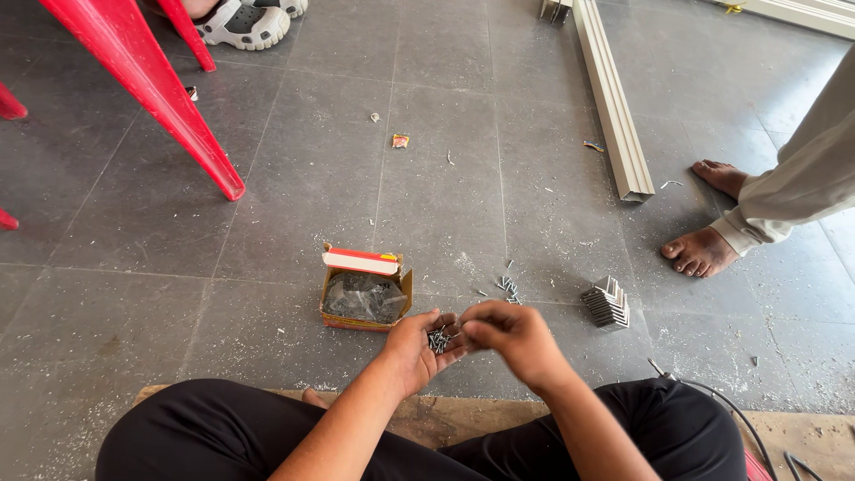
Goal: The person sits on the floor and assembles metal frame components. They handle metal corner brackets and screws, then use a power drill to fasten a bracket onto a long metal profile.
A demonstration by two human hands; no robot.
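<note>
Head view looks down on a person sitting on the grey tiled floor (267,223). Their left hand (419,343) is cupped palm up, holding a small heap of screws (438,339). Their right hand (512,334) is just to the right of it, fingertips pinched together at the heap and touching the left fingers. Just beyond the left hand sits an open cardboard box (365,289) with a dark plastic bag inside. Beyond the right hand a few loose screws (508,285) lie on the tiles, and farther right stands a stack of metal brackets (607,303). Another person's bare feet (699,252) stand well to the right.
</note>
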